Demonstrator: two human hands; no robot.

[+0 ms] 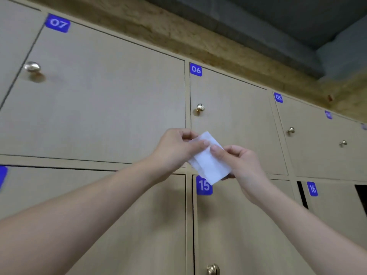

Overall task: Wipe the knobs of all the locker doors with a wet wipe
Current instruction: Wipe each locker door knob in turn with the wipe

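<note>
Between both hands (174, 147), wet wipe (208, 163)

The wet wipe (208, 161) hides the top of label 15 (204, 187); the far-right door labels (328, 114) blur unreadably.

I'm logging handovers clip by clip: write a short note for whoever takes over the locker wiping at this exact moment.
Left hand and right hand both pinch the folded white wet wipe, held in front of the lockers and touching no knob.
Nearest knobs: door 06 knob just above the wipe, door 07 knob up left, door 05 knob to the right, door 15 knob below.
Done: nothing can be confirmed as wiped.
Left: treat every knob as still to do.
</note>
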